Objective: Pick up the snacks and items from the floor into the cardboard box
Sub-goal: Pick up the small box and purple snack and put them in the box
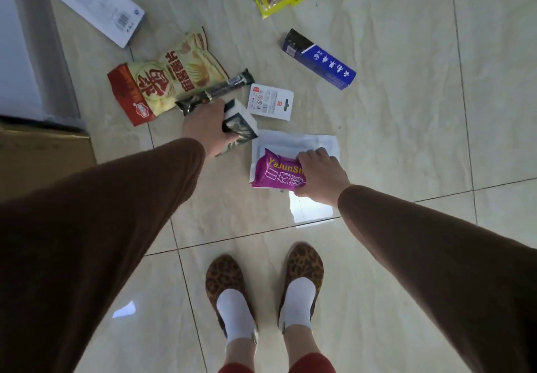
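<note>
Both hands grip packets: left hand [207, 128] dark packet [239, 127], right hand [321, 173] purple packet [276, 173].

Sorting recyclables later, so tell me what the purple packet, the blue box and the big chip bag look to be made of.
Purple packet, gripped by the right hand: seemingly glossy plastic film, going by its creases and sheen.
Blue box: probably printed cardboard, with crisp straight edges and flat matte faces.
Chip bag: likely plastic or foil-lined film, puffed and wrinkled with a crimped end; the lining cannot be seen.
</note>
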